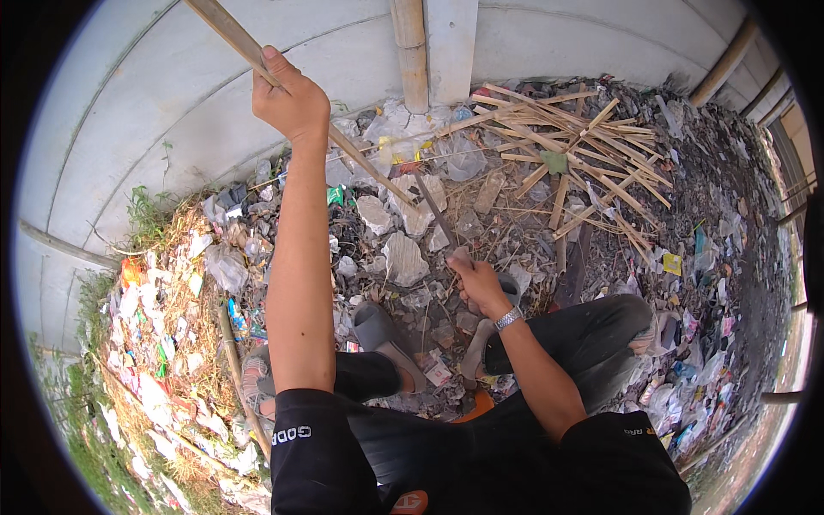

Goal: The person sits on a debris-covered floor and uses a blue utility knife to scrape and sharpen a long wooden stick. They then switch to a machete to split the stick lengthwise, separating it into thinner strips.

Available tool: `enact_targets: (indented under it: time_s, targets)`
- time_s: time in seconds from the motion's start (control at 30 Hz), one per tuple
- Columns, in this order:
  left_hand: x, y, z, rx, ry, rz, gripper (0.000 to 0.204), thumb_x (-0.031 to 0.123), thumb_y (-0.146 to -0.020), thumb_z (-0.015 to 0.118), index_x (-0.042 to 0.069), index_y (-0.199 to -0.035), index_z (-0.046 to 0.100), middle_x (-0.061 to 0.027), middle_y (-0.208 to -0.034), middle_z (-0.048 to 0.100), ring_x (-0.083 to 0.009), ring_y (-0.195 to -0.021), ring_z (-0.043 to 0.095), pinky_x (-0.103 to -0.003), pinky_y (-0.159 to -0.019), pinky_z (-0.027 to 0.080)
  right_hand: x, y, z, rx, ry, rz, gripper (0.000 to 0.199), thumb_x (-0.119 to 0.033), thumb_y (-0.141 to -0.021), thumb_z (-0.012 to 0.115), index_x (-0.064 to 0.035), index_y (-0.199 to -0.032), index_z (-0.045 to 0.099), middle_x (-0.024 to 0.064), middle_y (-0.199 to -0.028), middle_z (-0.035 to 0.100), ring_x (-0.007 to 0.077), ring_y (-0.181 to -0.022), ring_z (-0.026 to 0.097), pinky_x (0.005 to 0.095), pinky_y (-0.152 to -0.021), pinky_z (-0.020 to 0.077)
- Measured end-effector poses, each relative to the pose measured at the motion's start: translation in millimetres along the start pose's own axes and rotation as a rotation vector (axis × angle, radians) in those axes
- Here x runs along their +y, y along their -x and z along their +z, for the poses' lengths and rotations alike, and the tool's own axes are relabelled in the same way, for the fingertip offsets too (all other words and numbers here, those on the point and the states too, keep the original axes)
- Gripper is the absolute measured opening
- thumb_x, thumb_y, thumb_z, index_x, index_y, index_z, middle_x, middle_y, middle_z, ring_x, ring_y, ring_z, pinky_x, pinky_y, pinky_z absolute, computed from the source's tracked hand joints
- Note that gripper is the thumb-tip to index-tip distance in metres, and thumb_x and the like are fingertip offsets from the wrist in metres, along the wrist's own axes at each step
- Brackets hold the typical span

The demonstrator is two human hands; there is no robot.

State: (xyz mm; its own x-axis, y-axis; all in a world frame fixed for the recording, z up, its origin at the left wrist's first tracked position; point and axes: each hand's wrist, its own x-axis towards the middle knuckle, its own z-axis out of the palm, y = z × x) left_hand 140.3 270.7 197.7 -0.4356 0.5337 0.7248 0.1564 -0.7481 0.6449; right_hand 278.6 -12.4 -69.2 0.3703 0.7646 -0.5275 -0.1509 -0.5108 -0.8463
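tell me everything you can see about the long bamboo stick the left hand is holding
The bamboo stick is long, thin, pale tan and split-looking. It slants from the upper left edge down to the right, its lower end among rubble and plastic litter. The left hand grips it high up, fist closed around it. Nothing else holds it.

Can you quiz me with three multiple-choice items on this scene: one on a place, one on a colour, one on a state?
1. Where does the pile of split sticks lie?
A. beside the left foot
B. upper right, near the wall
C. in the grass

2. What colour are the sandals?
A. grey
B. red
C. yellow

3. How is the left hand?
A. open, flat
C. resting on the knee
B. closed round the pole

Answers:
1 B, the sticks fan out by the wall.
2 A, both straps look grey.
3 B, fingers wrap the slanted pole.
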Motion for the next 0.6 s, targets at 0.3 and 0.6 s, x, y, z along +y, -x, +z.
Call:
enact_targets:
  time_s: [0.3,0.6]
  targets:
    - [10.8,15.3,-22.1,-0.002,0.001,-0.097,0.061,0.052,-0.109,0.046,0.002,-0.075,0.053,-0.0027,-0.058,0.05,-0.0152,-0.054,0.049,-0.033,-0.052,0.038,-171.2,187.3,-183.9,0.735,0.562,-0.61,0.038,-0.031,-0.094,0.073,0.0066,-0.098,0.068,0.0117,-0.068,0.062,0.017,-0.063,0.056,0.0351,-0.059,0.0441]
    - [32.8,34.2,-22.0,-0.053,0.011,-0.073,0.057,0.047,-0.11,0.047,0.002,-0.075,0.053,-0.0029,-0.059,0.051,-0.0156,-0.055,0.05,-0.033,-0.052,0.04,19.3,164.5,-259.5,0.887,0.924,-0.253,0.047,-0.037,-0.093,0.07,0.0074,-0.106,0.065,0.0272,-0.083,0.068,0.0479,-0.083,0.068,0.0523,-0.074,0.0509]
